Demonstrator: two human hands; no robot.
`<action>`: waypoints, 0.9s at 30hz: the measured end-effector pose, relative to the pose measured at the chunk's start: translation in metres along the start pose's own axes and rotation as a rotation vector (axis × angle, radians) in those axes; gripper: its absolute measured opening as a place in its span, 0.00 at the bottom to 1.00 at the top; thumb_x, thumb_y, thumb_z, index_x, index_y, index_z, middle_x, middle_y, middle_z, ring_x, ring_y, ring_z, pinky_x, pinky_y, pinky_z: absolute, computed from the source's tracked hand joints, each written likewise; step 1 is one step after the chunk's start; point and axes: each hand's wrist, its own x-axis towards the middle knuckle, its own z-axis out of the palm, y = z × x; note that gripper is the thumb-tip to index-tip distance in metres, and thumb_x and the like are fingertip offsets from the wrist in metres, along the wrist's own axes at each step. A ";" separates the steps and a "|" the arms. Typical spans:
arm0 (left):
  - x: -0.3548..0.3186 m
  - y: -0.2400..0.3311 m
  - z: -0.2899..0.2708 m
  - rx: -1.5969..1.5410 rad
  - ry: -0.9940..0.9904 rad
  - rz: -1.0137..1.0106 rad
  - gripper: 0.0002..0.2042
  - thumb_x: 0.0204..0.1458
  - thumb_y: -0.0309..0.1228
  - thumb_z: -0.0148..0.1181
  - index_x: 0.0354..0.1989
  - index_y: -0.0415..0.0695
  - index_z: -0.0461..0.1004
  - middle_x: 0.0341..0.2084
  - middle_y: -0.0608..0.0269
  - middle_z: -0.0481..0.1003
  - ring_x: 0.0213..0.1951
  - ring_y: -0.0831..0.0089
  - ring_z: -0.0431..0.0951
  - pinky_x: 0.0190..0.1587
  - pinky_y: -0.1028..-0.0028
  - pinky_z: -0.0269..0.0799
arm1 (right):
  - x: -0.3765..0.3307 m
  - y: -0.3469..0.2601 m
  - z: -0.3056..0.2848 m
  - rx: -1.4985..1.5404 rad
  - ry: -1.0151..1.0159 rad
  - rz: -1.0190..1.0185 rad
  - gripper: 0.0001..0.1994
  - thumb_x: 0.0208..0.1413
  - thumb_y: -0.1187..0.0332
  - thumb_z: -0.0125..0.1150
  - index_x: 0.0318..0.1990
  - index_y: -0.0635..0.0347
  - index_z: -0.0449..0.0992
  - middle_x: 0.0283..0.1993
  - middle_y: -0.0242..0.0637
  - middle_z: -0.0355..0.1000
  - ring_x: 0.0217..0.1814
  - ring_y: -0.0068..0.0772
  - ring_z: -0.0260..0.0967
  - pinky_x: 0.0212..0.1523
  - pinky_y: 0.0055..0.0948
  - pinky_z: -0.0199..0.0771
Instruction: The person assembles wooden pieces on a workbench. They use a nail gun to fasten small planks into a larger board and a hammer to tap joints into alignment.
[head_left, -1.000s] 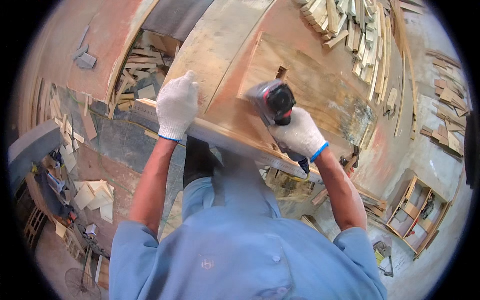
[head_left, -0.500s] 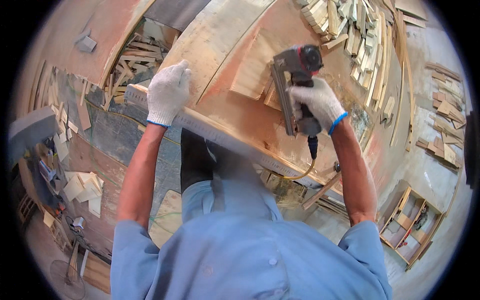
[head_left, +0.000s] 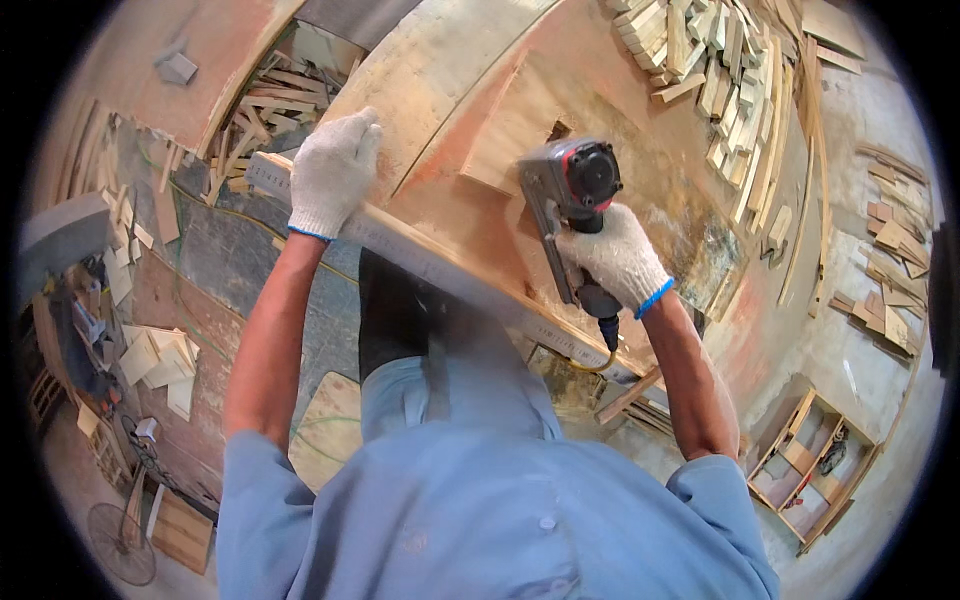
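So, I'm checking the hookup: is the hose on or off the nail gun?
On: the yellow hose runs into the dark fitting on the nail gun.

1. The right hand's grip [head_left: 618, 258] hides the nail gun's [head_left: 550, 215] handle and trigger.
2. Whether the gun touches the plywood panel [head_left: 505, 140] cannot be told; it covers part of that panel.
3. The left hand's grip [head_left: 333, 175] covers part of the near edge of the bench [head_left: 460, 240], by its left corner; whether it presses there is unclear.
4. The yellow hose [head_left: 597, 367] drops from sight at the near edge.
5. The wood strips [head_left: 690, 85] are cut off by the top.
6. The shirt [head_left: 480, 500] is blurred and cut off below.
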 end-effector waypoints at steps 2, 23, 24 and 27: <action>-0.001 0.001 -0.001 0.003 -0.007 -0.003 0.12 0.64 0.36 0.62 0.51 0.43 0.83 0.43 0.51 0.84 0.46 0.54 0.85 0.50 0.60 0.80 | -0.005 -0.001 0.004 -0.006 -0.019 0.009 0.05 0.57 0.72 0.64 0.37 0.65 0.78 0.22 0.31 0.72 0.22 0.22 0.71 0.25 0.30 0.73; 0.000 -0.002 0.002 -0.008 0.008 0.004 0.12 0.64 0.36 0.62 0.50 0.44 0.82 0.42 0.51 0.84 0.46 0.52 0.84 0.50 0.58 0.79 | 0.000 0.049 -0.033 0.199 0.082 0.007 0.09 0.56 0.66 0.65 0.35 0.64 0.80 0.23 0.30 0.73 0.25 0.22 0.72 0.28 0.31 0.72; 0.000 -0.002 0.003 -0.008 0.006 0.001 0.12 0.64 0.36 0.62 0.50 0.44 0.82 0.42 0.51 0.84 0.46 0.52 0.84 0.50 0.58 0.79 | -0.003 0.050 -0.032 0.164 0.110 0.020 0.08 0.56 0.66 0.65 0.35 0.63 0.80 0.23 0.30 0.73 0.25 0.22 0.72 0.28 0.31 0.72; -0.002 -0.003 0.004 0.006 -0.005 -0.009 0.13 0.63 0.36 0.62 0.50 0.44 0.82 0.43 0.51 0.84 0.47 0.52 0.84 0.50 0.58 0.79 | -0.009 0.052 -0.026 0.106 0.106 -0.005 0.07 0.58 0.68 0.65 0.36 0.63 0.78 0.23 0.31 0.73 0.24 0.21 0.72 0.27 0.30 0.73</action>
